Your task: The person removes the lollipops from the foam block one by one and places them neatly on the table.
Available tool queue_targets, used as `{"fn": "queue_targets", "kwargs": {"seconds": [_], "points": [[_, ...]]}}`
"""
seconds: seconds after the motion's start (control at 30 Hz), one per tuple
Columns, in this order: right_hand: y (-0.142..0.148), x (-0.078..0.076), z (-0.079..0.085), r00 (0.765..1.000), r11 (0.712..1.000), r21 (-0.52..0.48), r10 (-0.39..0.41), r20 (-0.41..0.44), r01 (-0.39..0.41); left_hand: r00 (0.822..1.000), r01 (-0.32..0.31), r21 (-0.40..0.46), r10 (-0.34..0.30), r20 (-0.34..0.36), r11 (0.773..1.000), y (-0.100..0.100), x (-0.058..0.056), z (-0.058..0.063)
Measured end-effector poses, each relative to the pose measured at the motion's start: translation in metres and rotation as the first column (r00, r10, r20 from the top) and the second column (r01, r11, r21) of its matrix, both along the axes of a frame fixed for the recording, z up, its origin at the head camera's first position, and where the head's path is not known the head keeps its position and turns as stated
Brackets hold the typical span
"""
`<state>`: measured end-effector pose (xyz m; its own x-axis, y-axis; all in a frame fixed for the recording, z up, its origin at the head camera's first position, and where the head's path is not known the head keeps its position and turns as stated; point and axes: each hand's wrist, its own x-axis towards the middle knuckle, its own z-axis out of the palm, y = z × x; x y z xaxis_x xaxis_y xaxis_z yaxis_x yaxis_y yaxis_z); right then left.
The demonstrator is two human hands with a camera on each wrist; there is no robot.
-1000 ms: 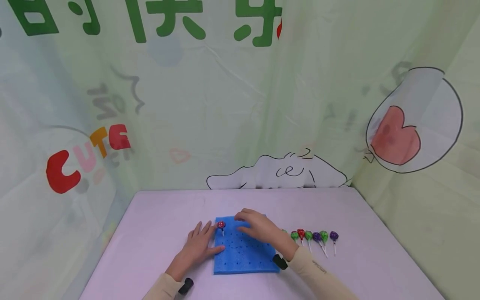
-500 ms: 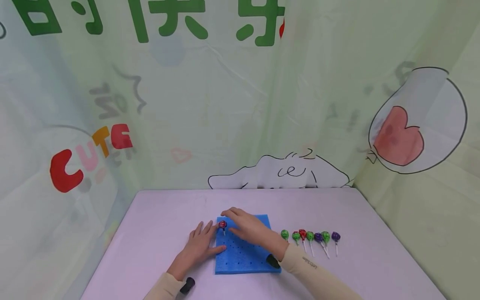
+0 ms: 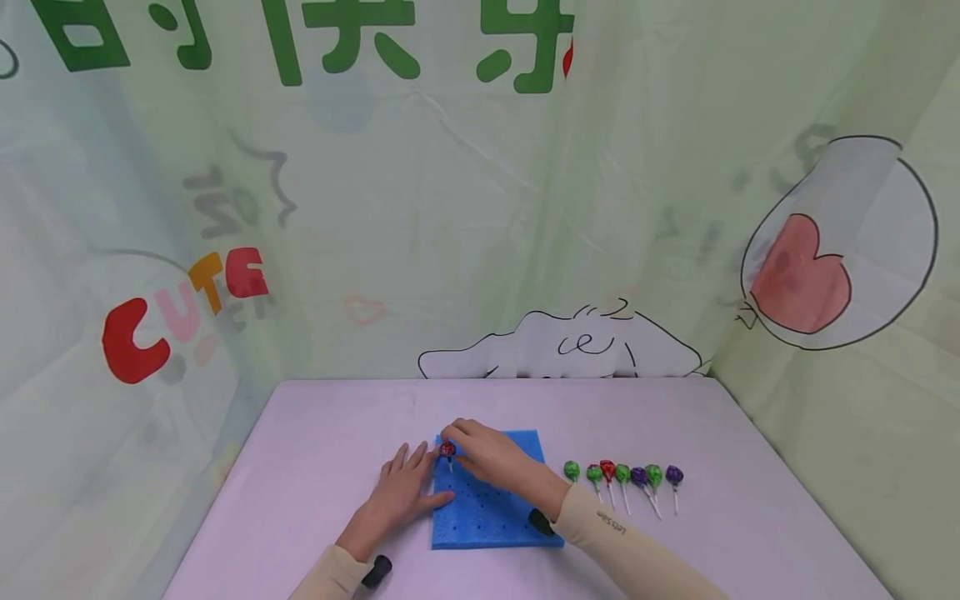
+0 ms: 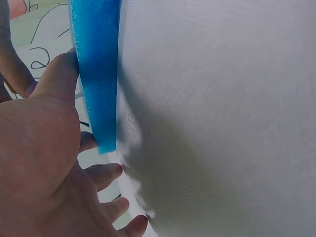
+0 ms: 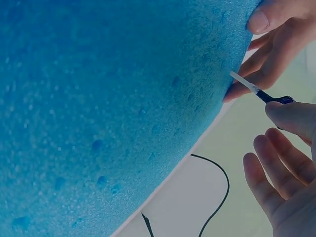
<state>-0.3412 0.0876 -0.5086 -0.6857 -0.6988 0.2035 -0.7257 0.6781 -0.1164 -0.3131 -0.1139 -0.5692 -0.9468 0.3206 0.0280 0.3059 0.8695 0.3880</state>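
Observation:
A blue foam board (image 3: 495,529) with rows of small holes lies on the table. Near its far left corner a lollipop (image 3: 447,449) with a red and dark wrapper stands stick-down in the foam. My right hand (image 3: 487,454) reaches over the board and pinches the lollipop's head. In the right wrist view the thumb (image 5: 291,116) lies on the dark wrapper, the white stick (image 5: 243,80) runs into the foam, and the other fingers are spread. My left hand (image 3: 402,492) rests spread along the board's left edge, its thumb (image 4: 59,74) against the foam.
Several lollipops lie in a row right of the board, among them a green one (image 3: 572,470), a red one (image 3: 607,470) and a purple one (image 3: 674,475). A printed curtain (image 3: 465,208) hangs behind the pale table (image 3: 315,433).
My right hand has moved left across the board to the standing lollipop and now pinches its head. The left hand has stayed at the board's left edge.

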Motion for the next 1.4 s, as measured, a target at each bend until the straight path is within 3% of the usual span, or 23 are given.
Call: {"fn": "queue_targets", "kwargs": {"seconds": [0.47, 0.8, 1.0, 1.2, 1.4], "points": [[-0.001, 0.002, 0.002, 0.998, 1.0, -0.007, 0.018, -0.058, -0.018, 1.0, 0.004, -0.003, -0.004, 0.008, 1.0, 0.0, -0.003, -0.003], [-0.002, 0.003, 0.015, 0.997, 0.999, -0.046, 0.019, -0.078, -0.022, 1.0, -0.005, 0.013, 0.005, 0.028, 1.0, 0.001, -0.003, 0.0], [0.001, 0.002, 0.02, 1.0, 0.997, -0.08, -0.011, 0.028, 0.013, 1.0, 0.003, 0.014, -0.003, 0.026, 1.0, 0.001, -0.002, 0.0], [0.008, 0.0, 0.02, 0.984, 0.99, -0.129, -0.038, 0.175, 0.062, 1.0, 0.002, 0.008, -0.002, 0.027, 1.0, 0.0, -0.003, -0.005], [0.018, -0.002, 0.016, 0.961, 0.975, -0.219, 0.023, 0.277, 0.04, 0.999, -0.002, 0.001, 0.002, 0.032, 1.0, 0.0, -0.001, -0.005]]}}
